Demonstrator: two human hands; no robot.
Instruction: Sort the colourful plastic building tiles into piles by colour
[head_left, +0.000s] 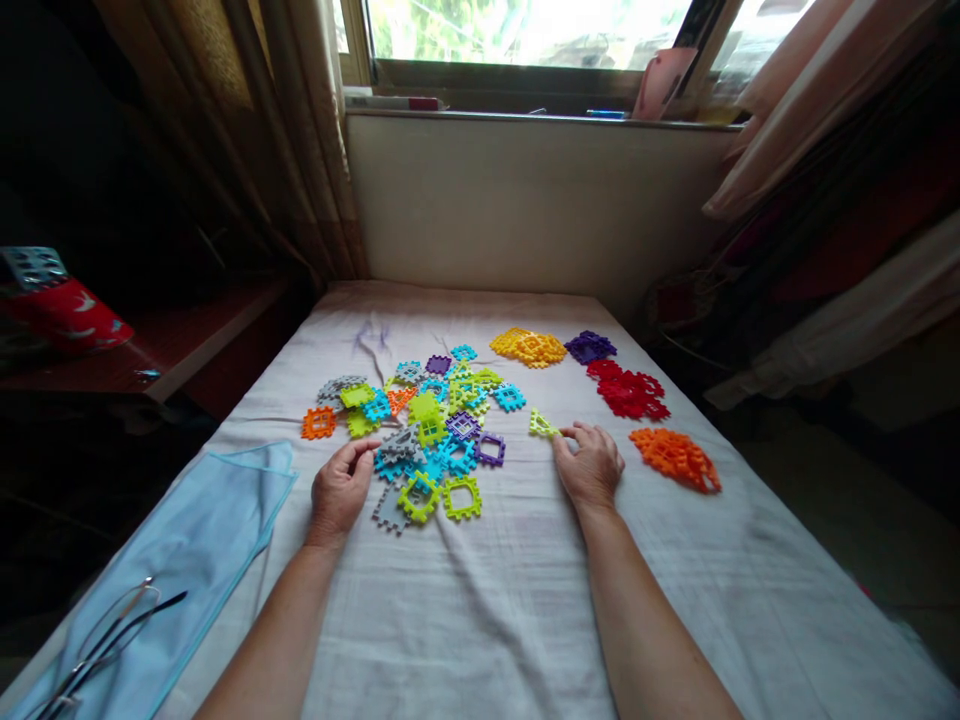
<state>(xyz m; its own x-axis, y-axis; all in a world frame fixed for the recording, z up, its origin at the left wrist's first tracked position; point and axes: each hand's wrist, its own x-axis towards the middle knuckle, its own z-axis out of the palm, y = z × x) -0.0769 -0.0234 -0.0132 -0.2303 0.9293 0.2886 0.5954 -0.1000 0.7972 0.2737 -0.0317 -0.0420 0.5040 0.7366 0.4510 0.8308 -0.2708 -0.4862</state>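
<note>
A mixed pile of plastic interlocking building tiles (427,410) with toothed edges lies mid-bed in grey, blue, lime green, purple and orange. At its left side, my left hand (342,488) is closed, thumb and finger pinched at the edge of a grey interlocking tile (403,443) that sits tilted over blue ones. To the right of the pile, my right hand (590,464) is closed on the corner of a lime green triangular tile (541,423). Lime green square frames (462,498) lie at the pile's near edge. A single orange window tile (319,422) lies left.
Sorted heaps sit to the right: yellow tiles (528,346), dark purple tiles (591,347), red tiles (628,390) and orange tiles (675,458). Eyeglasses (112,635) rest on a blue cloth (202,530) at the left. A wall and window (525,35) bound the far side.
</note>
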